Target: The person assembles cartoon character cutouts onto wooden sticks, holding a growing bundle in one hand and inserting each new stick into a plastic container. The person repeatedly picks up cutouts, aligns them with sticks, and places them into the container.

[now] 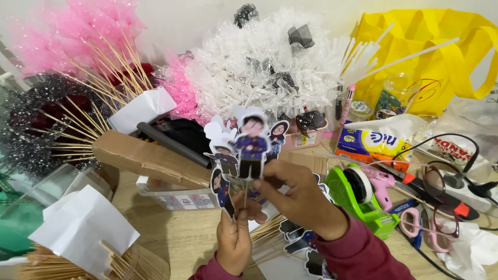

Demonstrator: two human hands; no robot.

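Two hands meet above a crowded wooden tabletop [171, 233]. Left hand [234, 239] has its grip closed around thin wooden sticks bearing cartoon figure cutouts [228, 155]. Right hand [300, 197] pinches the lower edge of the front cutout [251, 142], fingers together on it. Just right sits a green tape dispenser [363, 199], then pink scissors [415, 220] and glasses [441, 197]. Behind lie a cardboard box [145, 158], skewered pink [78, 36] and clear wrapped bundles [259, 62], and a yellow bag [441, 46] against a white wall.
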